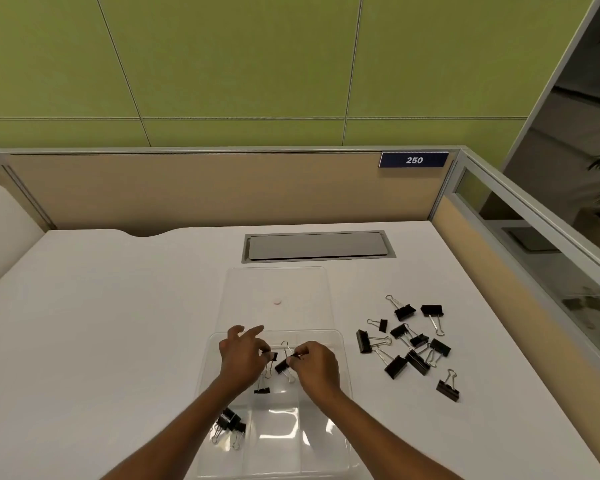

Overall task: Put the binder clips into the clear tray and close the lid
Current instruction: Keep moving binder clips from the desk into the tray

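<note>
A clear divided tray (340,344) lies on the white desk in front of me, its clear lid (243,285) open and flat behind it. Both hands hover over the tray's middle. My left hand (241,355) pinches a small black binder clip (272,356). My right hand (317,367) grips another black binder clip (284,364) by its top. One small clip (262,390) lies in the middle compartment, and a few clips (231,422) sit in the near left compartment. Several loose black clips (409,344) are scattered on the desk to the right of the tray.
A grey cable hatch (317,246) is set into the desk beyond the lid. A beige partition (222,188) with a "250" label (414,160) closes the far edge, and a glass-topped divider (534,244) runs along the right side.
</note>
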Motion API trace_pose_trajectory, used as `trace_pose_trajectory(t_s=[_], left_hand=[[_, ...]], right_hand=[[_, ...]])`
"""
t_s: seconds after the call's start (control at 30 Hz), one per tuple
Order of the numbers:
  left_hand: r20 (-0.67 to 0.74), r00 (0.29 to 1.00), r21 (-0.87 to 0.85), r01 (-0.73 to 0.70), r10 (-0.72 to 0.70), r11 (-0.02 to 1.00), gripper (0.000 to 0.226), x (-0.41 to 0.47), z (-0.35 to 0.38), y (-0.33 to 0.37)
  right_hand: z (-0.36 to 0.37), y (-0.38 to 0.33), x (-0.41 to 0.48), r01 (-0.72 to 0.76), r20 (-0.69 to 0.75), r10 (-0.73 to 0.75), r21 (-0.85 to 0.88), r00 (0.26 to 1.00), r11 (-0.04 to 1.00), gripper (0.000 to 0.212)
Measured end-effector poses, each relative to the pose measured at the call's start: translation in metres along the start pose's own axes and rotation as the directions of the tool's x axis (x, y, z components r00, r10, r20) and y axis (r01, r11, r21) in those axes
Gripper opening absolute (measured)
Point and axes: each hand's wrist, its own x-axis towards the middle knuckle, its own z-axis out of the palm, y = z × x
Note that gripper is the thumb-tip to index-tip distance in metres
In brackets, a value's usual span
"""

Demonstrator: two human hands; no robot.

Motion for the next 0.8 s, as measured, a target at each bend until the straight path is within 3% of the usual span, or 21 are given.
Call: trace_pose_trajectory(t_s=[0.1, 0.53, 0.8], left_hand=[[0.025, 0.999, 0.065, -0.036, 0.035, 0.997, 0.020, -0.001, 0.003, -0.004], [-0.048, 0.999, -0.032, 0.013, -0.014, 0.999, 0.022, 0.000, 0.006, -0.011], [-0.081, 0.992, 0.022, -0.095, 0.096, 0.995, 0.026, 0.010, 0.007, 0.008]], right_hand=[[0.009, -0.002, -0.004, 0.016, -0.009, -0.017, -0.078, 1.000, 0.997, 0.023], [0.034, -0.001, -0.007, 0.149, 0.024, -0.148, -0.277, 0.989, 0.949, 0.031], [0.012, 0.007, 0.006, 0.220, -0.001, -0.222, -0.137, 0.975, 0.966, 0.031]])
